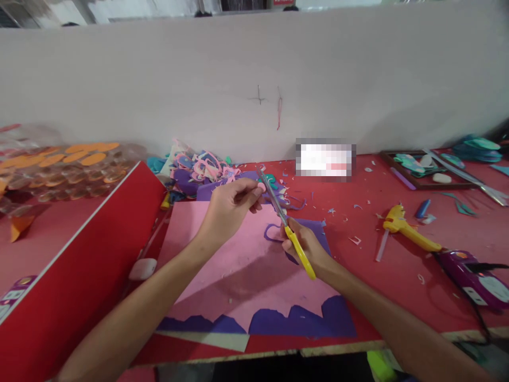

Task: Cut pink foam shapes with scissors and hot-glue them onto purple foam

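My left hand (234, 204) pinches a small pink piece (261, 187) over the back of a large pink sheet (222, 265). The fingers of my right hand (304, 241) are wrapped round yellow-handled scissors (298, 249), whose blades point up and away beside the pink piece. Both hands are above the pink sheet. Purple sheet (298, 322) with a wavy cut edge shows along the front of the pink one. A thin curved purple strip (267, 233) lies near my right hand.
Foam scraps (199, 170) are heaped at the back. A red panel (91, 254) stands on the left. At the right are a yellow glue gun (409, 228), a purple power strip (473, 278) and a brown tray (425, 185). A white wall (199, 79) rises behind the table.
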`<state>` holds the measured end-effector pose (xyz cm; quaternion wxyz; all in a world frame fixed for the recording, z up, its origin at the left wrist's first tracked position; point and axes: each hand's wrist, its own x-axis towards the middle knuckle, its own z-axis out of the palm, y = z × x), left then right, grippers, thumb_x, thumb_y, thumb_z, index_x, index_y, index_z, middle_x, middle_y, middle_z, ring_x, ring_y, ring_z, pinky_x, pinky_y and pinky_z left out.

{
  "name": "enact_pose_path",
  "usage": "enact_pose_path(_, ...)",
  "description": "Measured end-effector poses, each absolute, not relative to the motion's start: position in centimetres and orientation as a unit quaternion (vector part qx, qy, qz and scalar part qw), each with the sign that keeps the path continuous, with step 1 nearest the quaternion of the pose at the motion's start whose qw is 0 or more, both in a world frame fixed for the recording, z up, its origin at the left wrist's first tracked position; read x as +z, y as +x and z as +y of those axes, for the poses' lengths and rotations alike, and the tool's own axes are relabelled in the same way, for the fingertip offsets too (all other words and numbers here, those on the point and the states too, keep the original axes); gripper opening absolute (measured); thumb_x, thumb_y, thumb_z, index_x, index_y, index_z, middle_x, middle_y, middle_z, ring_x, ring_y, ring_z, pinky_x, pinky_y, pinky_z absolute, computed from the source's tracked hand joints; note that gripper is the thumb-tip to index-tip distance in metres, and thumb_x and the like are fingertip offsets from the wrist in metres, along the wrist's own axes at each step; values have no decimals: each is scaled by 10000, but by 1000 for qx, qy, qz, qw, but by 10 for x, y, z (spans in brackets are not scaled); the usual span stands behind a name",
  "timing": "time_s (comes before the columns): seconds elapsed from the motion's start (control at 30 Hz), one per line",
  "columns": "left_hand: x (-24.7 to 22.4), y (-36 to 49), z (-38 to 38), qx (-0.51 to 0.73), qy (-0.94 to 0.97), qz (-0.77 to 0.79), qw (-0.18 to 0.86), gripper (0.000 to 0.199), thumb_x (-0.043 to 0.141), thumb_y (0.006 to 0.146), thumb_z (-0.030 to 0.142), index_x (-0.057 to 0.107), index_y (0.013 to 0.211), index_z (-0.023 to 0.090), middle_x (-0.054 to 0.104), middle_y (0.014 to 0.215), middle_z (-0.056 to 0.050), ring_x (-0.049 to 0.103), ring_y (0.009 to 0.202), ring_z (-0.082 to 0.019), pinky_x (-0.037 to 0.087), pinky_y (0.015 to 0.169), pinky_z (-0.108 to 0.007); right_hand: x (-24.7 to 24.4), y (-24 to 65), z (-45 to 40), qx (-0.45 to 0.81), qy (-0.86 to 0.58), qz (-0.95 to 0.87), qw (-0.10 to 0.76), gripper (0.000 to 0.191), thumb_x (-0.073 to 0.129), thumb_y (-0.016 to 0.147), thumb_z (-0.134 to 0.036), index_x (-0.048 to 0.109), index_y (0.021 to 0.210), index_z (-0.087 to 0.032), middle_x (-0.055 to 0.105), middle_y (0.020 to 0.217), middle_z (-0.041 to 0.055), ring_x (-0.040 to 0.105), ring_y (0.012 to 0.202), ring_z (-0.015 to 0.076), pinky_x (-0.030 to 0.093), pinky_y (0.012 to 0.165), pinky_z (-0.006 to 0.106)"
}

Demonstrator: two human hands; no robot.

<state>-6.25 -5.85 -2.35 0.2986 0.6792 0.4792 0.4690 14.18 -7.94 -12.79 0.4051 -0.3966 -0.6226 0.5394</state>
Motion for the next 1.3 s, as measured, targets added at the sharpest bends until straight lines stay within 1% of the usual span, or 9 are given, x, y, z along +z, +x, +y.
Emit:
enact_pose_path(0.07, -23, -63, -60, 463, 685, 483, 289, 256, 604, 974, 353, 663, 802, 173, 662, 692, -6, 626, 615, -109, 514, 603, -221, -127, 141, -79, 554, -393, -609, 410, 428, 734, 781, -585, 473, 773, -246, 509, 701, -28, 420, 588, 122, 365, 491, 237)
enact_pose_path(0.17, -20, -62, -63, 447, 700, 491, 262, 222, 592, 977, 347, 656, 844, 181, 642, 710, 1, 607, 634, -112, 490, 603, -225, -119, 138, -80, 589, -382, -583, 409, 491, 687, 789, -671, 423, 758, -258, 458, 669, -39, 382, 556, 118, 353, 476, 243)
enact_pose_path(0.23, -16, -61, -65, 431, 716, 498, 232, 229, 577, 979, 334, 633, 817, 181, 610, 692, 9, 578, 628, -107, 463, 603, -228, -110, 138, -81, 593, -377, -587, 402, 532, 682, 769, -713, 409, 736, -258, 443, 657, -39, 376, 552, 116, 356, 474, 244)
enact_pose_path(0.3, -12, -60, -67, 418, 729, 499, 213, 245, 571, 972, 316, 612, 773, 178, 590, 671, 14, 552, 622, -103, 443, 603, -232, -101, 139, -81, 581, -379, -607, 388, 541, 703, 743, -720, 435, 721, -251, 466, 666, -27, 399, 567, 121, 374, 481, 246)
enact_pose_path(0.5, -12, -61, -68, 415, 726, 500, 224, 173, 605, 938, 278, 664, 812, 176, 630, 699, 10, 557, 637, -104, 445, 620, -233, -96, 143, -82, 538, -391, -644, 378, 525, 675, 766, -717, 444, 705, -249, 462, 634, -18, 406, 564, 133, 342, 452, 245)
enact_pose_path(0.63, -12, -60, -69, 415, 724, 499, 231, 223, 598, 949, 295, 638, 768, 172, 625, 691, 10, 545, 638, -104, 434, 624, -239, -97, 143, -82, 542, -388, -646, 373, 527, 676, 770, -714, 439, 699, -248, 466, 654, -13, 399, 578, 132, 333, 454, 244)
enact_pose_path(0.9, -11, -60, -70, 429, 719, 501, 219, 230, 574, 968, 293, 612, 774, 176, 572, 672, 30, 511, 620, -95, 412, 617, -236, -94, 143, -82, 526, -389, -663, 364, 601, 603, 770, -815, 426, 696, -246, 450, 669, -11, 374, 594, 128, 335, 472, 246)
enact_pose_path(1.13, -17, -54, -72, 439, 713, 491, 242, 203, 580, 957, 266, 618, 780, 174, 576, 665, 29, 523, 617, -95, 423, 616, -237, -94, 145, -82, 518, -399, -672, 348, 585, 584, 794, -806, 422, 729, -248, 482, 706, 3, 430, 615, 142, 383, 505, 272)
enact_pose_path(1.3, -16, -52, -73, 437, 710, 498, 239, 210, 571, 966, 271, 624, 788, 174, 580, 664, 28, 528, 619, -95, 414, 600, -232, -96, 145, -82, 511, -400, -679, 343, 537, 612, 804, -742, 410, 723, -251, 463, 669, -11, 408, 600, 138, 355, 494, 269)
